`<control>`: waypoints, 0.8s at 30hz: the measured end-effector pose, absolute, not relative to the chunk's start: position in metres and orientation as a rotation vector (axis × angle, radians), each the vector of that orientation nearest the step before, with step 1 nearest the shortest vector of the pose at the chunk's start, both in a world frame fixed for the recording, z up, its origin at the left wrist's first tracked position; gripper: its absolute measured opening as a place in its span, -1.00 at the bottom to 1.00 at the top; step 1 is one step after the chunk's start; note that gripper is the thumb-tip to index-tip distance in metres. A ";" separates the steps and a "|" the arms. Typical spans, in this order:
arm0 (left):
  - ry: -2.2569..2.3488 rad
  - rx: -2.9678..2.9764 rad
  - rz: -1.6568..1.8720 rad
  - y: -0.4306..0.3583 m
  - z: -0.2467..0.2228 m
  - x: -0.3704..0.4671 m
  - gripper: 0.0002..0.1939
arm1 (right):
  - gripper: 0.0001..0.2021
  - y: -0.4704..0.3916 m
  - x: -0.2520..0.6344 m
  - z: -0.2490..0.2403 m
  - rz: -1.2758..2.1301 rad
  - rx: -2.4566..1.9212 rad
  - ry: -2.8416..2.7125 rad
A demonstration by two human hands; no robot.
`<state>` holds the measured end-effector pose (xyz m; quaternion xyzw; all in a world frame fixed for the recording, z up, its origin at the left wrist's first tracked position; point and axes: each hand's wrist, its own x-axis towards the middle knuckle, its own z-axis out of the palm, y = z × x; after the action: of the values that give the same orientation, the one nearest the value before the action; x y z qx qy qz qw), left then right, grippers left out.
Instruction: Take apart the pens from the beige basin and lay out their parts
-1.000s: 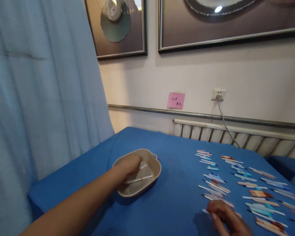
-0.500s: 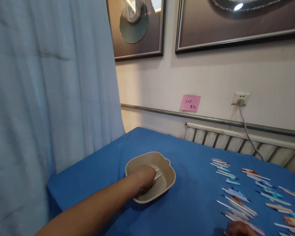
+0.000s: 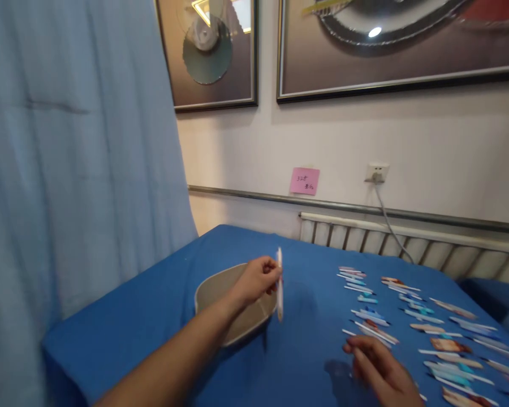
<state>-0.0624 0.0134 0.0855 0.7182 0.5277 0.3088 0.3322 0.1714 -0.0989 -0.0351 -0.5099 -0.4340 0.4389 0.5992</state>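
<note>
My left hand (image 3: 261,280) reaches in from the lower left and is over the right part of a beige plastic basin (image 3: 214,285). Its thumb and fingers are closed on a slim white pen-like stick (image 3: 279,302), which stands nearly upright beside the basin's right rim. My right hand (image 3: 379,364) hovers over the blue cloth at the lower right, fingers loosely bent and apart, with nothing visible in them. Close by it lie white sticks (image 3: 377,332), part of rows of slim pens and brush-like pieces. The basin's interior is partly hidden by my left arm.
Several more groups of slim white, blue and brown pieces (image 3: 449,345) cover the table's right side. A light blue curtain (image 3: 85,169) hangs at the left. Behind the blue-covered table (image 3: 152,294) are a radiator (image 3: 343,234), a metal pipe and a plugged socket (image 3: 377,172).
My left hand has come up out of the basin with the white stick in its fingers. My right hand has come further into view. The view has shifted to the right.
</note>
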 end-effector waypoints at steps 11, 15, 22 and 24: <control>0.831 1.663 0.755 -0.022 0.006 0.075 -0.61 | -0.64 -0.059 0.210 -0.034 1.015 -1.038 -1.007; 0.874 2.003 0.687 -0.018 -0.001 0.068 -0.71 | -0.68 -0.053 0.218 -0.038 1.036 -1.035 -0.997; 1.011 2.048 0.621 -0.018 -0.009 0.059 -0.82 | -0.62 -0.051 0.223 -0.040 0.991 -1.117 -0.798; 1.051 2.065 0.671 -0.018 -0.012 0.058 -0.81 | -0.62 -0.052 0.223 -0.039 1.005 -1.108 -0.782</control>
<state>0.0585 -0.0176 -0.0121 0.7999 0.4070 0.2597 0.3565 0.2235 -0.0519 -0.0392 -0.4904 -0.3463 0.4450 0.6644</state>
